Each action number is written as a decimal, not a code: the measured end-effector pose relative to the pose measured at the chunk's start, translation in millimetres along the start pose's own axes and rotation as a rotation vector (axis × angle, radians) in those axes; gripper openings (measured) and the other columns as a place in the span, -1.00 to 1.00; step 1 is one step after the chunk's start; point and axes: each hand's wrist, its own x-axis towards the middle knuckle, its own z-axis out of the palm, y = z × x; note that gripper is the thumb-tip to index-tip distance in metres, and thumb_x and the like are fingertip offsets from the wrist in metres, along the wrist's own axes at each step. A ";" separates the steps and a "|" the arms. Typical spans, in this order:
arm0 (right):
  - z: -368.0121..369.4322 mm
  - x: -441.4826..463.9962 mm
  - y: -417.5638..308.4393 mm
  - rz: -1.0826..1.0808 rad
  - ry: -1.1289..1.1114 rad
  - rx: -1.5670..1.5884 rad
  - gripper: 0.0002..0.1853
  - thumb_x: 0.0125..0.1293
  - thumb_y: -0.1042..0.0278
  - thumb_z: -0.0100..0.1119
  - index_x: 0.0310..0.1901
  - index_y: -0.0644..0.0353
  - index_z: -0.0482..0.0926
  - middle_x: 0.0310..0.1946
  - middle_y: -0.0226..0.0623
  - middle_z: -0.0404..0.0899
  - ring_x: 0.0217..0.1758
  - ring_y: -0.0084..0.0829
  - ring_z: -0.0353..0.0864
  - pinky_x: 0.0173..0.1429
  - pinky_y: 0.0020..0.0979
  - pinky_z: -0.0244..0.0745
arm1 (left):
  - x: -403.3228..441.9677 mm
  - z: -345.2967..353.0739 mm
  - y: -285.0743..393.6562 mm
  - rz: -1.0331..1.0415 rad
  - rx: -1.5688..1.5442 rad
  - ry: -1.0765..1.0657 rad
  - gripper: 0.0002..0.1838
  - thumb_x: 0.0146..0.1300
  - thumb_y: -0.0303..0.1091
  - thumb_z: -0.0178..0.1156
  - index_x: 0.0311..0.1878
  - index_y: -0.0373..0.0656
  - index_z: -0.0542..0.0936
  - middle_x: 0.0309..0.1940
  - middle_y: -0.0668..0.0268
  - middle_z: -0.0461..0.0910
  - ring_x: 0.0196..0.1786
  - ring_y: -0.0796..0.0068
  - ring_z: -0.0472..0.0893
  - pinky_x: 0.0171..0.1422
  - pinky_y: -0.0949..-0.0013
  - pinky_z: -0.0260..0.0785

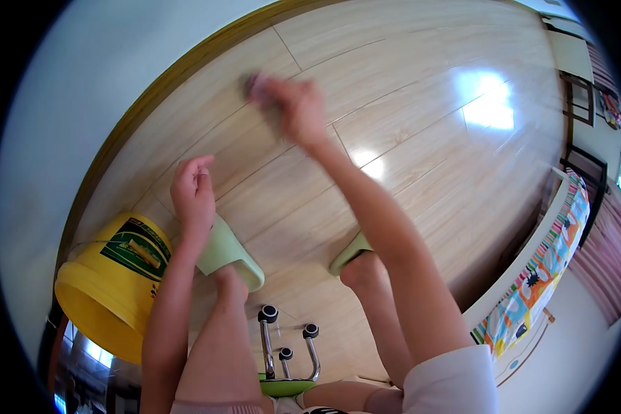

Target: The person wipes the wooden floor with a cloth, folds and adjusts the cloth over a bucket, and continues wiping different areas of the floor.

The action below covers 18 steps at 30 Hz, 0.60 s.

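Note:
My right hand reaches far forward over the wood-look floor, smeared by motion. Its fingers close around a small pinkish, dark-edged thing, too blurred to name, at or close to the floor. My left hand hangs above the toe of the left green slipper, loosely curled, with a gap between thumb and fingers and nothing visible in it. Left of that forearm a yellow bucket with a dark green label and a wire handle tilts over, its mouth toward me.
The right slipper stands on the floor. Between my legs show the chrome legs of a green-seated stool. A white wall with a brown baseboard curves along the left. At right is a bed with a colourful patterned cover.

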 end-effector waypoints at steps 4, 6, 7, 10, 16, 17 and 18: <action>9.4 -78.2 -51.7 0.008 -0.290 0.123 -0.50 0.02 0.62 0.15 0.01 -0.07 0.70 0.02 -0.49 0.71 0.06 -0.39 0.64 0.16 -0.39 0.35 | 6.1 0.1 -1.0 0.010 -0.025 0.028 -0.76 0.30 -0.66 0.03 -0.07 -0.27 0.64 -0.18 0.26 0.58 -0.16 0.47 0.57 -0.05 0.48 0.40; -12.4 -92.7 -59.7 0.037 -0.422 0.130 -0.52 0.04 0.64 0.12 0.01 -0.01 0.70 0.04 -0.53 0.70 0.14 -0.41 0.61 0.18 -0.43 0.33 | 5.0 2.9 -1.3 0.000 -0.044 0.022 -0.76 0.30 -0.66 0.03 -0.07 -0.28 0.64 -0.17 0.26 0.58 -0.13 0.47 0.58 -0.02 0.48 0.41; -23.1 -86.6 -46.4 -0.050 -0.346 0.255 -0.56 0.07 0.63 0.12 -0.02 0.01 0.70 -0.04 -0.46 0.73 0.02 -0.36 0.68 0.18 -0.40 0.38 | 3.0 2.3 -1.9 0.000 -0.043 0.018 -0.75 0.30 -0.66 0.02 -0.07 -0.28 0.64 -0.16 0.26 0.58 -0.11 0.47 0.58 -0.01 0.48 0.41; -62.5 -56.7 17.8 0.176 -0.072 0.644 -0.54 0.03 0.78 0.05 -0.04 0.17 0.68 -0.24 -0.15 0.75 -0.22 -0.26 0.76 -0.05 -0.35 0.62 | -4.0 -3.5 -4.7 -0.018 0.007 -0.018 -0.75 0.30 -0.67 0.01 -0.06 -0.30 0.63 -0.13 0.25 0.58 -0.06 0.45 0.59 0.03 0.47 0.42; -154.0 -26.3 164.6 0.589 0.359 -0.434 -0.54 0.13 0.64 0.08 0.08 0.12 0.66 -0.09 -0.05 0.70 -0.01 -0.06 0.70 0.13 -0.19 0.58 | -14.8 -7.7 -17.5 -0.010 -0.025 -0.036 -0.74 0.28 -0.69 -0.01 -0.07 -0.31 0.63 -0.13 0.24 0.58 -0.05 0.42 0.60 0.05 0.44 0.43; -153.7 -27.9 167.8 0.688 0.375 -0.380 -0.52 0.11 0.61 0.08 0.10 0.12 0.64 -0.09 -0.06 0.70 0.01 -0.04 0.68 0.16 -0.15 0.55 | -16.0 -7.2 -14.1 -0.011 -0.015 -0.034 -0.74 0.28 -0.69 -0.01 -0.07 -0.31 0.62 -0.14 0.24 0.58 -0.05 0.42 0.60 0.05 0.44 0.44; -143.5 -32.4 161.5 0.628 0.358 -0.348 -0.51 0.09 0.62 0.07 0.10 0.12 0.64 -0.09 -0.08 0.71 0.02 -0.06 0.68 0.16 -0.15 0.53 | -16.7 -7.5 -15.4 -0.004 -0.008 -0.036 -0.74 0.28 -0.69 -0.01 -0.07 -0.31 0.62 -0.15 0.24 0.57 -0.06 0.42 0.59 0.04 0.44 0.43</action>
